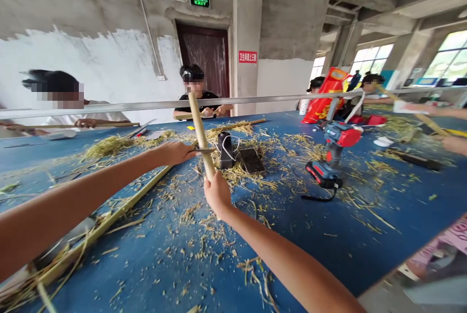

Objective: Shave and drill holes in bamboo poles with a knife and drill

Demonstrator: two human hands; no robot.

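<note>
Over the blue surface (292, 228), the left hand (174, 153) pinches a blade (204, 150) on a bamboo pole (200, 130) the right hand (218, 195) grips; slipping risks cuts.

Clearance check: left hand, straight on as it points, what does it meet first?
The bamboo stalk gripped in the right hand. The left hand points at it; the small blade it holds seems already at the stalk, depth unclear.
</note>
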